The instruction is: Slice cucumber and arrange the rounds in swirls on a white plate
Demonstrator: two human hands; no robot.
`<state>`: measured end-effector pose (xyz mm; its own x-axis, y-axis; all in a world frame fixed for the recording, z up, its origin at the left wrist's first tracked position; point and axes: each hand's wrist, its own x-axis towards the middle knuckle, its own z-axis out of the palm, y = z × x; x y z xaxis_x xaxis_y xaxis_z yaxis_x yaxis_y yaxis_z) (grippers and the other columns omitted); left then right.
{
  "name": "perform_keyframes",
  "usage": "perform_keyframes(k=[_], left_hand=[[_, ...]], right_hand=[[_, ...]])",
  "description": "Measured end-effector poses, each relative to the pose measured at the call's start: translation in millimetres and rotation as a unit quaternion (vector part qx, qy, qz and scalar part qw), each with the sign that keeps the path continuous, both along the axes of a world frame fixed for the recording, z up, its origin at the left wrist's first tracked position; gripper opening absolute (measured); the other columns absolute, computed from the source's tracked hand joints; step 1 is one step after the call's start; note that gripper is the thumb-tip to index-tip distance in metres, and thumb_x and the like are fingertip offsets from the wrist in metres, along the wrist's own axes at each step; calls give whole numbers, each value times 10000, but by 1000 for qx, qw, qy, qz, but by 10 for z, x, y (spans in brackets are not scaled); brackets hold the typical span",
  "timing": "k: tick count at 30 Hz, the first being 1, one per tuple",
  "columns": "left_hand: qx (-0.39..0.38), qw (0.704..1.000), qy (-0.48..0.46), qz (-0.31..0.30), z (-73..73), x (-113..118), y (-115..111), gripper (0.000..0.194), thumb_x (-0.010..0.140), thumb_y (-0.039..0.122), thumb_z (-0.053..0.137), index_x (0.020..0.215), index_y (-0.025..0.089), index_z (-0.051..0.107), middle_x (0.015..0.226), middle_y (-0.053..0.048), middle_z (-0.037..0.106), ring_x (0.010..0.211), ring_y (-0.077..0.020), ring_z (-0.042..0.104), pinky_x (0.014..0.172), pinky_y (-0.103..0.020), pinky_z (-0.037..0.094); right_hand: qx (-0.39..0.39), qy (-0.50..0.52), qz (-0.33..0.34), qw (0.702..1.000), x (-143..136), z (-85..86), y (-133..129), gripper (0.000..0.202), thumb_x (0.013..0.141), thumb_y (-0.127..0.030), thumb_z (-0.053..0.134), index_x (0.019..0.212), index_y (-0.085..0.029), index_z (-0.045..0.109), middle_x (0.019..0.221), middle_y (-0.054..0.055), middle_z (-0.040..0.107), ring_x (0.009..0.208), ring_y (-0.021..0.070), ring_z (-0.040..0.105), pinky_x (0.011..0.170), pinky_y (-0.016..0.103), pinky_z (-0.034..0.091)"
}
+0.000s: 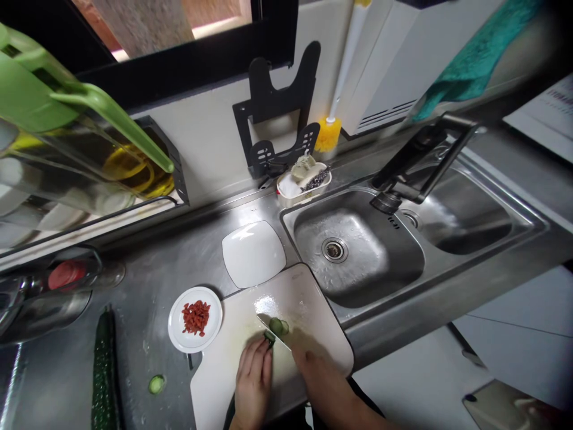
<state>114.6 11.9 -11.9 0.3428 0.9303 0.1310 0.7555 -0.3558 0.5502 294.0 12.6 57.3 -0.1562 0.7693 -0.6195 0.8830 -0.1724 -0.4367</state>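
Cucumber piece (269, 338) on the cutting board (313, 307), mostly hidden beneath the bent fingers of the left hand (254, 373); grip narrow, holding it down. Right hand (308, 364) closed on the knife (282, 342), handle covered by the fist, blade slanting far-left just beside the piece. Cut slices (278, 326) lie on the blade's far side. Piece probably light, firm, slick where wet; best held by the skin sides, fingertips tucked back from the edge. Slices likely bendy and fragile, easier taken by their rims.
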Motion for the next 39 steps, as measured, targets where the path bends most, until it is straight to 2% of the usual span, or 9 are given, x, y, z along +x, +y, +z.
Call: perform_keyframes(k=[4, 8, 12, 18, 24, 30, 39], left_hand=[[-9, 1000, 0, 14, 29, 12, 3, 286, 900, 177, 436, 1145, 172, 585, 1095, -86, 664, 1051, -185, 609, 968, -379, 488], [-1, 1000, 10, 12, 32, 5, -2, 264, 897, 174, 437, 1100, 169, 607, 1073, -77, 675, 1034, -181, 620, 947, -364, 503], [18, 1000, 17, 16, 9, -7, -18, 243, 897, 192, 452, 1076, 168, 614, 1062, -80, 681, 1025, -195, 627, 936, -382, 511], [36, 999, 17, 8, -44, -29, -47, 245, 901, 197, 446, 1072, 174, 619, 1044, -73, 689, 1039, -199, 625, 951, -394, 502], [48, 999, 20, 8, -82, -43, -57, 246, 906, 205, 435, 1066, 171, 618, 1059, -74, 683, 1044, -194, 621, 951, -390, 500], [55, 998, 33, -1, -52, -34, -38, 238, 908, 198, 430, 1054, 161, 615, 1042, -75, 686, 1046, -192, 617, 944, -385, 497], [52, 998, 29, 6, -19, -16, -25, 224, 905, 202, 435, 1034, 169, 616, 1022, -72, 695, 1006, -190, 638, 926, -370, 513]], right_hand=[[-61, -68, 59, 994, 39, 144, 19, 483, 795, 15, 330, 1175, -188, 548, 885, 103, 695, 796, 225, 667, 649, 275, 486], [-61, -71, 83, 992, 44, 322, 8, 469, 793, 6, 332, 1150, -216, 540, 884, 83, 695, 737, 222, 673, 573, 258, 474], [-37, -84, 104, 990, 58, 405, -51, 448, 765, 32, 337, 1081, -203, 548, 821, 67, 690, 680, 215, 673, 543, 249, 465], [11, -83, 95, 992, 69, 370, -143, 388, 742, 40, 373, 1000, -202, 532, 735, 37, 663, 622, 189, 663, 503, 210, 422], [7, -87, 103, 991, 60, 323, -181, 398, 717, 43, 392, 1005, -198, 523, 730, 45, 662, 607, 195, 661, 487, 211, 416], [45, -72, 82, 993, 59, 272, -213, 318, 758, -8, 407, 988, -200, 511, 688, 33, 640, 590, 178, 652, 478, 195, 394], [32, -86, 97, 991, 22, 306, -150, 314, 764, -1, 414, 987, -197, 516, 690, 36, 650, 575, 189, 656, 482, 213, 427]])
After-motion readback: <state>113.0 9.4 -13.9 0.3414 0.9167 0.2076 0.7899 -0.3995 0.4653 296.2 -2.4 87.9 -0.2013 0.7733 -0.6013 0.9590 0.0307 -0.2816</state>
